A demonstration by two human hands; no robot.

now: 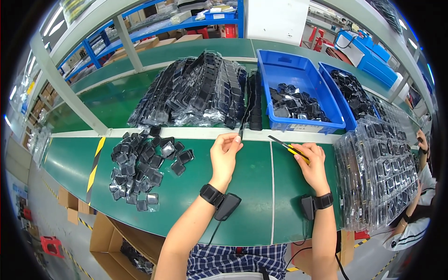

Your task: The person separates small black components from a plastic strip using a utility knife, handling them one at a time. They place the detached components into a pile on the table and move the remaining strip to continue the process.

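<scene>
A green bench [196, 186] carries a loose heap of small black parts in clear bags [142, 168] at the left. Behind it, long stacks of bagged black parts [191, 91] lie across the far strip. Two blue bins [298, 70] [333, 91] stand side by side to the right, each holding dark parts. Clear trays of black parts [378, 172] are piled at the right edge. A cardboard box [109, 238] sits below the bench's near edge, and blue shelves [186, 21] stand beyond.
</scene>
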